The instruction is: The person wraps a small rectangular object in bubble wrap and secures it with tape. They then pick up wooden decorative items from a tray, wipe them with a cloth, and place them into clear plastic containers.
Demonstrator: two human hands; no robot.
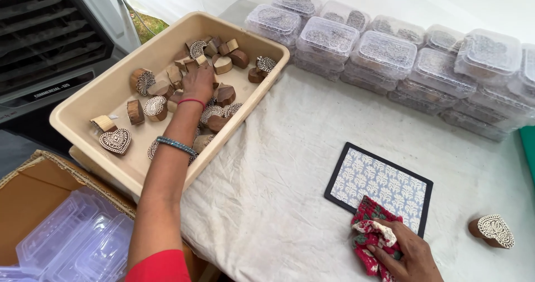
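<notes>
I see the left hand down in the beige tray at the far left, fingers curled over the heap of carved wooden stamp blocks; I cannot tell whether it grips one or only rests on them. A heart-shaped block lies at the tray's near left end. The right hand sits at the near edge, fingers closed on a bunched red patterned cloth that touches the near left corner of a dark-edged pad with a blue leaf print. To the right of the pad, apart from it, one carved block lies on the white-covered table. Along the far side stand stacked clear lidded boxes. At the near left, empty clear containers lie in a cardboard carton.
</notes>
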